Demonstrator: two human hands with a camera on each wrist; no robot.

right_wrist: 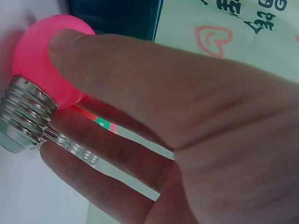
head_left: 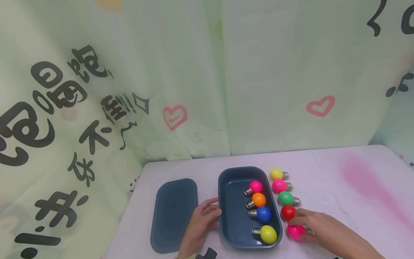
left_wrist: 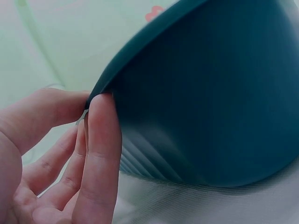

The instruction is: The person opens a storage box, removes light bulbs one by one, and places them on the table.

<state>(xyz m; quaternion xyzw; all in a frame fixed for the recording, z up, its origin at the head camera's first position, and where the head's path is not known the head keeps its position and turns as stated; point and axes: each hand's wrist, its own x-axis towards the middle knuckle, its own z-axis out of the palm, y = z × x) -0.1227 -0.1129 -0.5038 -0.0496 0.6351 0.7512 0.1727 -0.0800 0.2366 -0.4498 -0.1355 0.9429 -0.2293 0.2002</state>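
The near pink bulb [head_left: 295,232] is pinched by the right hand [head_left: 318,230], right of the blue box [head_left: 231,208]. The left hand [head_left: 201,223] pinches the box's left rim [left_wrist: 133,55]. Four bulbs [head_left: 264,214] lie inside; beyond the pink one, four more [head_left: 285,198].

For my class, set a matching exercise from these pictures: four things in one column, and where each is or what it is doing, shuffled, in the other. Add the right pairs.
Column one
1. Left hand
2. Blue bulb
3. Right hand
4. Green bulb

Column two
A. Holding a pink bulb
B. Lying outside the tray, with no hand gripping it
C. Pinching the tray's rim
D. Lying inside the tray

Right pairs: 1-C, 2-D, 3-A, 4-B
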